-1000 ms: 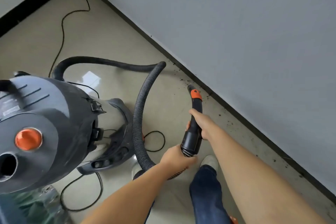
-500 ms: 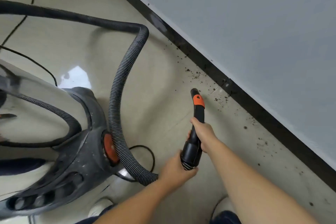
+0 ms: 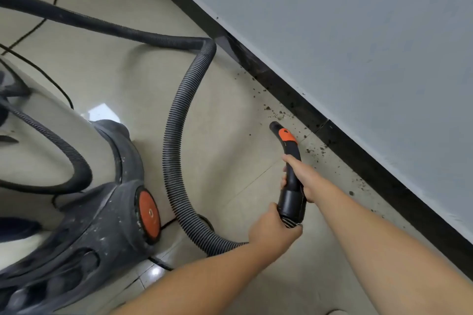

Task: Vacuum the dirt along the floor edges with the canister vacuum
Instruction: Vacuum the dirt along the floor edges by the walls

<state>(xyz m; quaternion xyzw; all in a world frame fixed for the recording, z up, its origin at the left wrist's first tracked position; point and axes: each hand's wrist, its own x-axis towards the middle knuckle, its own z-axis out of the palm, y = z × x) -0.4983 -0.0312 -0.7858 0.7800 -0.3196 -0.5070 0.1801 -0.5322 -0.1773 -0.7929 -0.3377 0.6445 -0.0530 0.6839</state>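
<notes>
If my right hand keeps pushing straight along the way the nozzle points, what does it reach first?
The right hand grips the nozzle, which aims up-left. Its tip would probably first meet the dirt on the floor, then the black baseboard. Depth is unclear.

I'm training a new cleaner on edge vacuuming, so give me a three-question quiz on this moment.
1. True or false: the nozzle already touches the black baseboard.
2. Which hand holds the ribbed hose end just behind the wand: A left hand, B right hand?
3. Fill in: the dirt specks lie on the floor along the ____.

Key: 1 false, it sits short of it, on the tile. 2 A. 3 baseboard.
</notes>
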